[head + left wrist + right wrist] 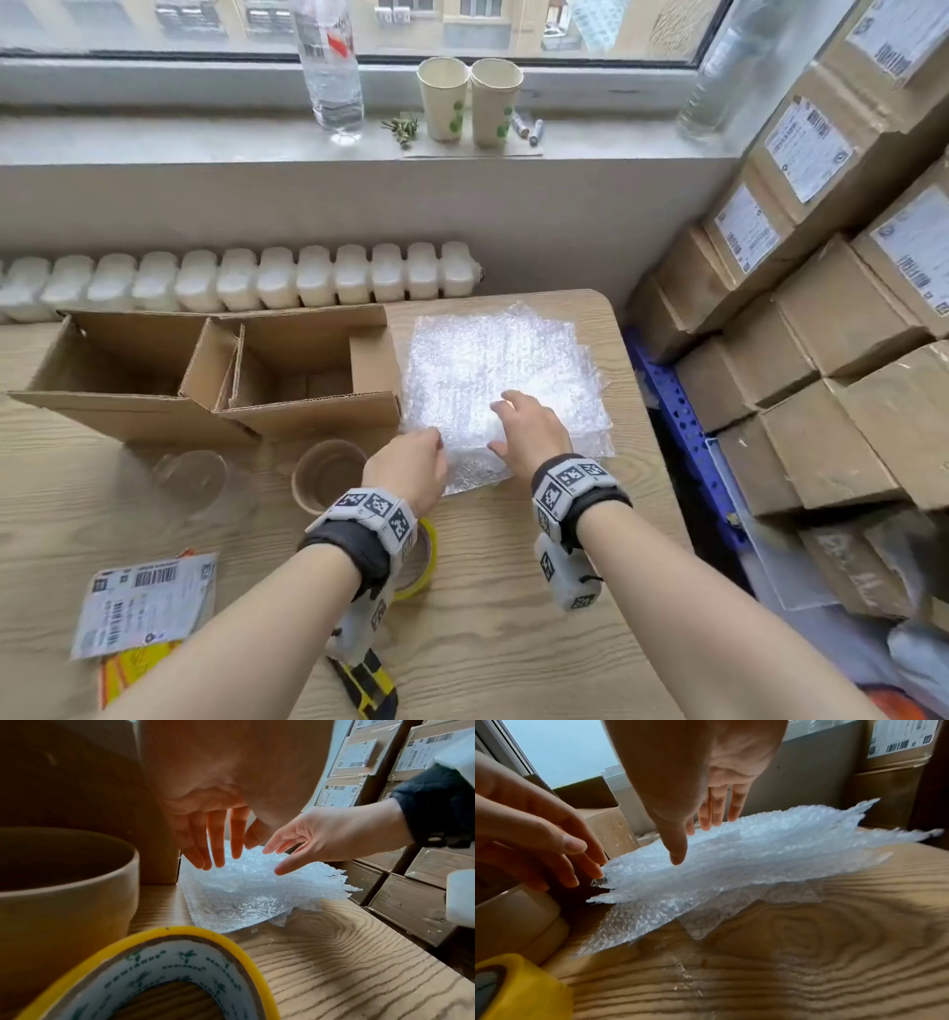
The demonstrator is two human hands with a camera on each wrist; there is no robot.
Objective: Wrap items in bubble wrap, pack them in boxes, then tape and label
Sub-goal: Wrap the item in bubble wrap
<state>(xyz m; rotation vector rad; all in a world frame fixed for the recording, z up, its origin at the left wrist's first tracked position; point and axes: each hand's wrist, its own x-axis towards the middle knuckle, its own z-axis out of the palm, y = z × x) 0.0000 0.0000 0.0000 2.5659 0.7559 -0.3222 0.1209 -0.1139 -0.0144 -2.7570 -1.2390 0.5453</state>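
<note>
Bubble wrap (493, 370), a loose stack of sheets, lies at the far right corner of the wooden table (513, 642), just beside the right-hand open cardboard box (308, 370). Left hand (411, 470) reaches to the stack's near left corner, fingers (217, 845) straight and slightly spread, pinching nothing; whether the tips touch the film cannot be told. Right hand (529, 429) hovers over the near part of the stack, fingers (717, 809) relaxed and apart, thumb pointing down at the top sheet, holding nothing. Items awaiting wrapping stand near the boxes on the table's middle: a brown paper cup (328, 475) and, left of it, a clear cup (192, 475). Yellow-rimmed tape roll (159, 973) lies just beside the paper cup, on its near side, partly under the left wrist; shipping labels (144, 604) lie at the near left edge. Judged stage: very early. No sheet is separated, no item wrapped, both boxes stand open and appear empty. Remaining: lifting one sheet, wrapping each cup, boxing, taping, labelling.
</note>
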